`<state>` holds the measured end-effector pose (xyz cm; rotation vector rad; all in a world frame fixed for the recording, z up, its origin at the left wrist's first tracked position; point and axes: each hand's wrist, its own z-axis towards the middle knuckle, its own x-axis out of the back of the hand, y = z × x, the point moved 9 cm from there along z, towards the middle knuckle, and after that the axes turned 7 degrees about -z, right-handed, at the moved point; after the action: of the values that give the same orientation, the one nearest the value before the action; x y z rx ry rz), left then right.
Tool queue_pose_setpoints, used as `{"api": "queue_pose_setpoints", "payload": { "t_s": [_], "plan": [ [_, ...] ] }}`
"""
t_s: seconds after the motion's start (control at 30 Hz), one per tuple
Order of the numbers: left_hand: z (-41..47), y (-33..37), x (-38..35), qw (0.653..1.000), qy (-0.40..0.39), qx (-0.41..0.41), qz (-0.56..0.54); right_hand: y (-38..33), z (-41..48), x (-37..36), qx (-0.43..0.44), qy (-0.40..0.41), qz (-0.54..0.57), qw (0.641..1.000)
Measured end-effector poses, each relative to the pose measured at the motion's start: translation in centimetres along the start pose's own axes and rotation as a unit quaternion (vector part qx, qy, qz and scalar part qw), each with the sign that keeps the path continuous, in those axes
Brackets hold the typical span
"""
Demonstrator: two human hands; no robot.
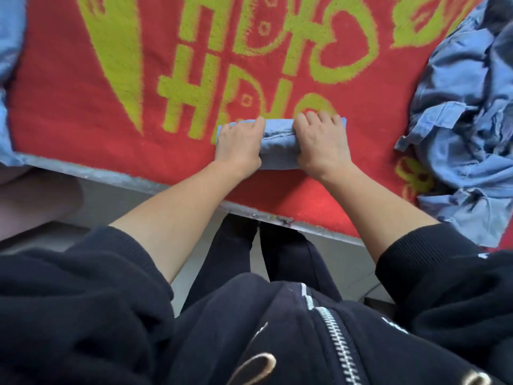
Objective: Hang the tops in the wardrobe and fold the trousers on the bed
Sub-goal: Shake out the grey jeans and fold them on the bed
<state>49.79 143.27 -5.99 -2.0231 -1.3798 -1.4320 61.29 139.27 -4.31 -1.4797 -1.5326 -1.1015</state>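
1. Pressing down on a folded blue bundle, you stand at the near edge of the bed, both forearms bare below pushed-up black sleeves.
2. Your left hand lies palm-down over the bundle's left end, fingers curled over its far edge, flat on the cloth more than closed round it.
3. Your right hand covers the right end the same way, knuckles up, fingertips hooked over the far fold.
4. Between the two hands a short strip of blue cloth shows, with a stitched seam running across it; whether this is trousers or a top cannot be told.
5. Under the bundle lies a red blanket with large yellow-green lettering, spread over the bed.
6. A crumpled heap of blue clothes sits to your right, well apart from the bundle.
7. More blue cloth hangs at the left edge.
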Motion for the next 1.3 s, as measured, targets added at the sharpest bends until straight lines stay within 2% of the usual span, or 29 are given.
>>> {"api": "queue_pose_setpoints", "payload": {
  "t_s": [0.13, 0.23, 0.4, 0.57, 0.8, 0.97, 1.1, 1.3],
  "plan": [
    [-5.0, 0.5, 0.8, 1.000, -0.014, -0.008, -0.003, -1.7, -4.8, 1.1, 0.005, 0.018, 0.025, 1.000],
    [-9.7, 0.5, 0.5, 1.000, -0.005, 0.025, -0.017, -3.1, -8.9, 1.4, 0.014, 0.017, 0.049, 0.999],
    [-18.1, 0.5, 1.8, 0.991, 0.083, 0.098, -0.041, -6.3, -13.4, 3.0, 0.094, 0.036, 0.071, 0.992],
    [-27.4, -0.3, 5.8, 0.962, 0.222, 0.155, -0.042, -11.1, -17.1, 8.6, 0.196, 0.149, 0.029, 0.969],
    [-42.5, -2.0, 18.3, 0.884, 0.403, 0.234, 0.040, -19.1, -22.3, 25.4, 0.322, 0.324, 0.063, 0.888],
    [-55.6, -3.0, 28.3, 0.815, 0.503, 0.251, 0.137, -26.1, -29.3, 38.7, 0.369, 0.448, 0.079, 0.810],
    [-68.4, -4.5, 31.8, 0.771, 0.538, 0.279, 0.197, -33.8, -37.6, 45.9, 0.401, 0.515, 0.089, 0.753],
    [-90.3, -5.3, 31.4, 0.720, 0.565, 0.311, 0.255, -48.2, -53.6, 50.5, 0.457, 0.560, 0.103, 0.683]
  ]
}}
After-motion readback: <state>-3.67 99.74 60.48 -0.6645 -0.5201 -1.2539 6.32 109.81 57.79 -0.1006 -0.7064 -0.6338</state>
